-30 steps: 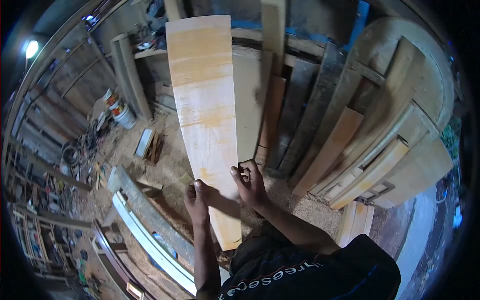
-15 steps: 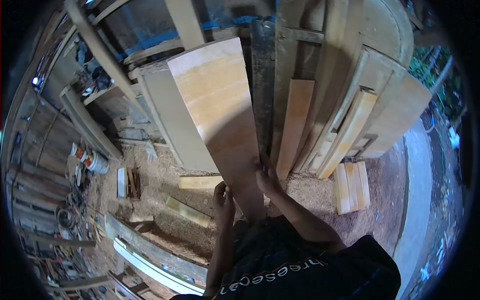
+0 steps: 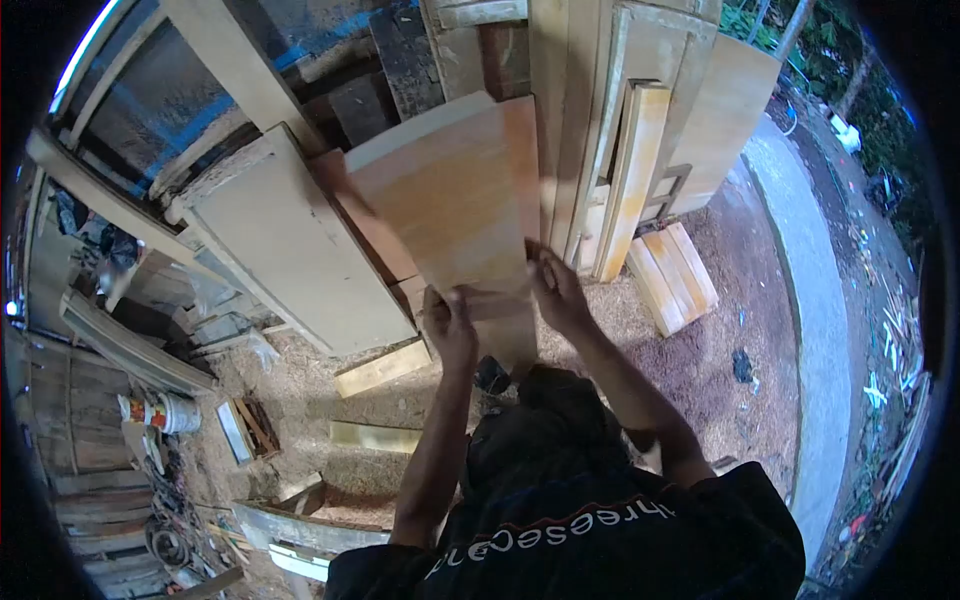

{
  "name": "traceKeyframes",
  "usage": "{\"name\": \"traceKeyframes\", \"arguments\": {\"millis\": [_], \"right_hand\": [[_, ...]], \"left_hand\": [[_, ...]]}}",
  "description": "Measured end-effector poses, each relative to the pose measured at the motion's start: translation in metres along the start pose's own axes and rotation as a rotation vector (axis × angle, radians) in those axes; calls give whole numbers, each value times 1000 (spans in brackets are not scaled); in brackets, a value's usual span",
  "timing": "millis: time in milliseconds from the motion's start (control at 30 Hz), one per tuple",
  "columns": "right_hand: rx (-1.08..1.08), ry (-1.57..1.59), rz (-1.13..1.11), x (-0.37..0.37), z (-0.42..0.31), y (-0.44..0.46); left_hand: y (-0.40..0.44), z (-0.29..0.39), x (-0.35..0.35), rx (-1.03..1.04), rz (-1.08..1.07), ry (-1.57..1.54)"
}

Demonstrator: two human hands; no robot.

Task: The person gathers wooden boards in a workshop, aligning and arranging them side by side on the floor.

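A wide wooden board (image 3: pixel 445 205) is gripped in front of my body, its far end raised toward the leaning timber. My left hand (image 3: pixel 450 325) wraps around its left edge near the lower part. Around the opposite edge, slightly higher, closes my right hand (image 3: pixel 557 290). The board's face is pale orange with lighter streaks and looks slightly blurred. Behind it, another reddish plank (image 3: pixel 522 150) leans upright, partly covered by the held board. Below the hands, the board's lower end is hard to make out.
A pale panel (image 3: pixel 300 240) leans at the left. Stacked wood blocks (image 3: pixel 675 280) sit on the sawdust floor to the right, beside a leaning yellowish beam (image 3: pixel 635 180). Short offcuts (image 3: pixel 385 368) lie left of my legs. A white bucket (image 3: pixel 178 412) stands far left; a concrete curb (image 3: pixel 810 260) runs along the right.
The view has turned to the right. Both hands, still on the board, sit higher in view, and the board looks shorter, tipped farther away. The reddish plank now shows directly behind it.
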State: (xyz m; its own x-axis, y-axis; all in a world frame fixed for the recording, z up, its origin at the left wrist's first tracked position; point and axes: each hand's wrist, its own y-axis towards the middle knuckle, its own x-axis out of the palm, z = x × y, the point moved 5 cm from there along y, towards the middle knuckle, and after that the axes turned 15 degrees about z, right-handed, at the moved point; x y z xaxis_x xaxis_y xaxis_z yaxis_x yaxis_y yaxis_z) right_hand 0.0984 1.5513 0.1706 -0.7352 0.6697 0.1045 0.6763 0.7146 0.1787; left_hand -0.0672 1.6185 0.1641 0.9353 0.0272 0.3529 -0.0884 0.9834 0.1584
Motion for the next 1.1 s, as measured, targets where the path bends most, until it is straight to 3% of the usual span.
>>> {"name": "traceKeyframes", "arguments": {"millis": [67,300,333,433,500,600,733,1100], "right_hand": [[-125,-6,44,-3,-30,22],[-79,-179,32,-29,-10,63],[-72,-176,27,-30,-5,66],[-29,-158,25,-33,24,80],[36,15,-11,-38,49,88],[34,-67,-19,-62,84,112],[-1,-163,-24,-82,98,147],[-20,-172,-123,-106,120,195]], "left_hand": [[-5,-33,10,-28,-76,-39],[18,-66,50,7,-243,15],[27,-70,52,-62,-268,54],[44,-54,78,-38,-192,-79],[50,-63,87,20,-164,60],[50,-101,100,-32,-216,142],[44,-140,123,-138,-204,135],[50,-207,144,-158,-165,215]]}}
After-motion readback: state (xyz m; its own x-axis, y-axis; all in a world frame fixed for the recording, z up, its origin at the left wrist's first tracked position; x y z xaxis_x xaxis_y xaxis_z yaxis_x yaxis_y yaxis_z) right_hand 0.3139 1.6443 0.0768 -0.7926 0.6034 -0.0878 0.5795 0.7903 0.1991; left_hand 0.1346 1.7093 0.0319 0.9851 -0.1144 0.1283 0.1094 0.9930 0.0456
